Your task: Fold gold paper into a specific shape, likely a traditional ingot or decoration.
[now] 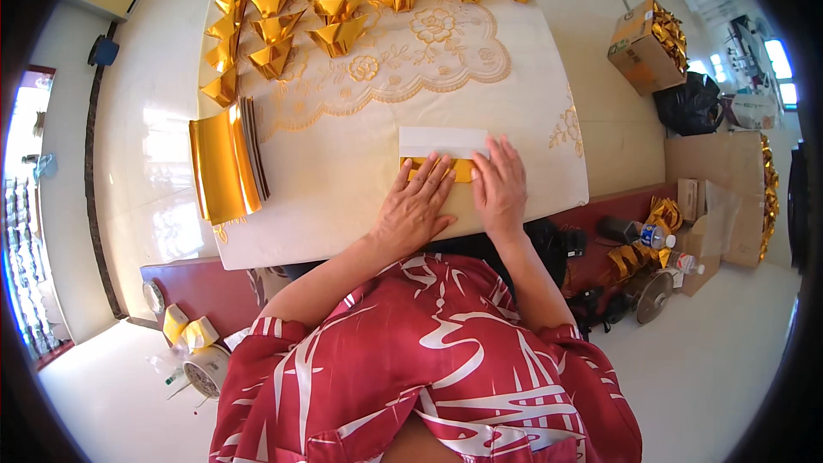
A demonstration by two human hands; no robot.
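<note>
A sheet of gold paper (442, 144), white on its back, lies on the table's near edge with its lower part folded up into a gold strip. My left hand (413, 206) lies flat on that strip, fingers spread. My right hand (500, 184) presses flat on the strip's right end, beside the left hand. Neither hand grips anything. The gold strip is mostly hidden under my fingers.
A stack of gold sheets (223, 163) lies at the table's left. Several folded gold ingot shapes (339, 0) fill the far side of the lace-patterned tablecloth (531, 94). A cardboard box (643, 47) of gold pieces, a black bag (690, 103) and bottles (656, 236) stand on the floor at right.
</note>
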